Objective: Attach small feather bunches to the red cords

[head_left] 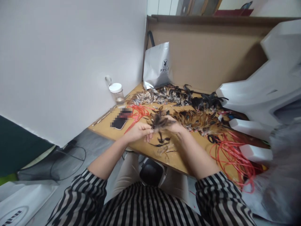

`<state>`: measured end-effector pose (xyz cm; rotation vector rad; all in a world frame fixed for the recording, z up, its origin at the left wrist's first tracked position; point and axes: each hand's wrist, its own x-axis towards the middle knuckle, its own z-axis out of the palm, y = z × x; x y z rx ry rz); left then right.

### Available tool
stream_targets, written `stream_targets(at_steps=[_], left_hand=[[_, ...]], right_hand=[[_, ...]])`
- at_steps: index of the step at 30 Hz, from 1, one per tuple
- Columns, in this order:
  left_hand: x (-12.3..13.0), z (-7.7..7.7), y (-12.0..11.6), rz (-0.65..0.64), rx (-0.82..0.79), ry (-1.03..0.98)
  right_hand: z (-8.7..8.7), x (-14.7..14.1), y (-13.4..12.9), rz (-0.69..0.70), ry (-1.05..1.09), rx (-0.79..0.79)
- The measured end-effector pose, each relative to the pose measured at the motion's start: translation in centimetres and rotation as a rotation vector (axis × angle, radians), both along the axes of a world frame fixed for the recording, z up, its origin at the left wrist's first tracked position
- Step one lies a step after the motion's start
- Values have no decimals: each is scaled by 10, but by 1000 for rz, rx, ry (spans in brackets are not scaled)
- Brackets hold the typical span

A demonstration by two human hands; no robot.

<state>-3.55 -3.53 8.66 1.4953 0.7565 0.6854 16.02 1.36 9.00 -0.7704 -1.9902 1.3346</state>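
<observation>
My left hand (139,131) and my right hand (175,125) meet over the near part of a wooden table (150,150). Between them they pinch a small bunch of dark brown feathers (159,121). A few loose feathers (163,145) lie on the table just below my hands. Heaps of brown and black feathers (188,108) spread across the table behind my hands.
Red cords (231,155) lie tangled at the right and red cords (137,113) at the left. A phone (121,120) and a lidded glass jar (117,92) sit at the left edge. A white paper bag (157,65) stands at the back. White foam pieces (261,94) crowd the right.
</observation>
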Motion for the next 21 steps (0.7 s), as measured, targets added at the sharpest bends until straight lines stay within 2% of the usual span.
stream_targets(at_steps=[2,4,7,10,15,21], left_hand=[[1,-7,0,168,-42,-154],[5,-17,2,281,-90,-219],[12,-33,6,400,-128,-240],[21,-42,10,511,-188,-285],[34,-54,19,586,-215,-309],[41,-67,29,596,-177,-225]], right_hand=[[-13,-4,-5,-103,142,-90],[-27,-11,-12,-196,210,-159],[-44,-20,-20,-317,235,-96],[-53,-27,-24,-418,197,-3],[-61,-30,-26,-622,153,283],[-63,-31,-31,-625,151,471]])
